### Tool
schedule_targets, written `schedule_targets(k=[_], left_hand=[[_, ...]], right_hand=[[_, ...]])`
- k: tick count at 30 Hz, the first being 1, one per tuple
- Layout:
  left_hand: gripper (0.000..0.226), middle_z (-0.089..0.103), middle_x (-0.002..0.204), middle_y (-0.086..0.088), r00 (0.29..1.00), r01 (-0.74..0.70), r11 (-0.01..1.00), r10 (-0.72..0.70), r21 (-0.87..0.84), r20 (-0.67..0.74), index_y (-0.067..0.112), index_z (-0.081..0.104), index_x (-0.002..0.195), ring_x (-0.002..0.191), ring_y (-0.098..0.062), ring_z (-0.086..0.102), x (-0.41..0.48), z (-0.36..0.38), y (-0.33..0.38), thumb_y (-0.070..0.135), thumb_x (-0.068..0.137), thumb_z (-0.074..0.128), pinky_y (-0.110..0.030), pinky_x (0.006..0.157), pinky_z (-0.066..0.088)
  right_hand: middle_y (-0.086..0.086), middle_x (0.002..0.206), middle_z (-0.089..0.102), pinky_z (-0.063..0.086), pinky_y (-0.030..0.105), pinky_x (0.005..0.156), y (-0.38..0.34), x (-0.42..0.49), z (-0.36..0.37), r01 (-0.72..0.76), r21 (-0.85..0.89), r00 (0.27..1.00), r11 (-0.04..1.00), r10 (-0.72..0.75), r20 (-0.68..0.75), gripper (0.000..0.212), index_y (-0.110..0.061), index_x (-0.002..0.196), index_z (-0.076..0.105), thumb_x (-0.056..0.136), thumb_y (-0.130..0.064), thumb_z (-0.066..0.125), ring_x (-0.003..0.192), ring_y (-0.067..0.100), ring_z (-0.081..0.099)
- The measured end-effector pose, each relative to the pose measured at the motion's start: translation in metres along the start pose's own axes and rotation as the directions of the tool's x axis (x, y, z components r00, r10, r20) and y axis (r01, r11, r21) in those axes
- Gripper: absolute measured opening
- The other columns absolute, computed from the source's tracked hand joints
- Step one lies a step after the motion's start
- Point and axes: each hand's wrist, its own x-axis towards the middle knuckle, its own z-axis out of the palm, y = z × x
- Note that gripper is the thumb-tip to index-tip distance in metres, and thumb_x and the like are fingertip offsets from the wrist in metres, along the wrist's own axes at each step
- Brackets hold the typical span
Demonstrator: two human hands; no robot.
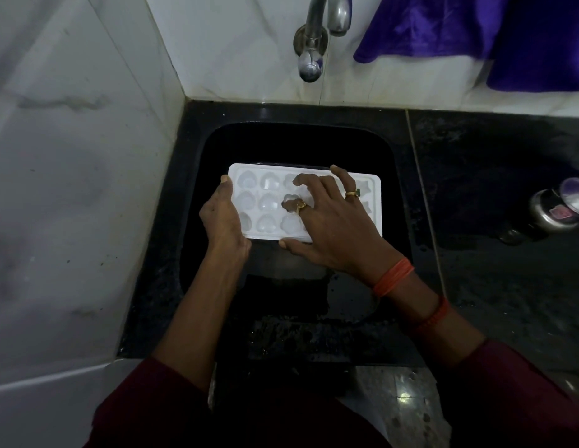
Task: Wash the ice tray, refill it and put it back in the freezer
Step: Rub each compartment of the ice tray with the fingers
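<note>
A white ice tray (268,202) with shaped cavities is held level over the black sink (214,147). My left hand (222,218) grips its left end, thumb on the top rim. My right hand (327,218) lies spread over the tray's right half, fingertips dipping into the middle cavities and thumb against the near edge. The hand hides the right cavities. Above the sink, a steel tap (310,43) juts from the wall, and I see no water running from it.
Marble wall tiles rise at the left and behind. A purple cloth (508,37) hangs at the top right. Wet black counter (491,189) runs to the right, with a steel container (559,208) at its right edge.
</note>
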Motion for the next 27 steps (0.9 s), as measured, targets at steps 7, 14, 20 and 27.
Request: schedule_targets(k=[7, 14, 20, 27], left_hand=[[0.036, 0.077, 0.108, -0.011, 1.000, -0.002, 1.000, 0.003, 0.012, -0.018, 0.009, 0.071, 0.118, 0.094, -0.031, 0.076, -0.0005, 0.0000, 0.0003, 0.039, 0.102, 0.060, -0.033, 0.054, 0.060], [0.038, 0.077, 0.110, -0.013, 1.000, 0.002, 1.000, -0.002, 0.012, -0.013, 0.009, 0.072, 0.119, 0.094, -0.032, 0.076, 0.0032, -0.0006, -0.0027, 0.040, 0.101, 0.062, -0.035, 0.056, 0.061], [0.038, 0.077, 0.110, -0.012, 1.000, 0.011, 1.000, -0.011, 0.008, -0.002, 0.010, 0.071, 0.119, 0.095, -0.032, 0.076, 0.0016, -0.0015, -0.0034, 0.042, 0.102, 0.060, -0.038, 0.059, 0.062], [0.037, 0.077, 0.109, -0.013, 1.000, 0.010, 1.000, -0.010, 0.009, -0.008, 0.009, 0.072, 0.116, 0.095, -0.033, 0.076, 0.0011, -0.0020, -0.0035, 0.041, 0.102, 0.061, -0.038, 0.059, 0.062]], right_hand=[[0.007, 0.137, 0.053, 0.013, 0.051, 0.122, 0.0014, 0.0024, -0.0029, 0.025, 0.015, 0.997, 1.000, -0.023, -0.070, 0.060, -0.020, 0.112, 0.071, 0.075, -0.067, 0.065, 0.130, 0.026, 0.048], [0.018, 0.148, 0.045, 0.007, 0.056, 0.123, 0.0023, 0.0024, 0.0023, 0.046, 0.016, 0.999, 0.999, -0.046, -0.017, 0.062, -0.016, 0.116, 0.069, 0.081, -0.066, 0.060, 0.141, 0.031, 0.039], [0.017, 0.151, 0.043, 0.003, 0.058, 0.123, 0.0047, 0.0024, 0.0000, 0.048, 0.006, 0.998, 0.999, -0.047, -0.046, 0.059, -0.020, 0.111, 0.069, 0.080, -0.070, 0.062, 0.143, 0.030, 0.037], [0.017, 0.151, 0.043, 0.002, 0.058, 0.122, 0.0040, 0.0023, -0.0014, 0.017, -0.015, 0.999, 1.000, -0.017, -0.029, 0.066, -0.021, 0.114, 0.069, 0.077, -0.075, 0.059, 0.141, 0.031, 0.039]])
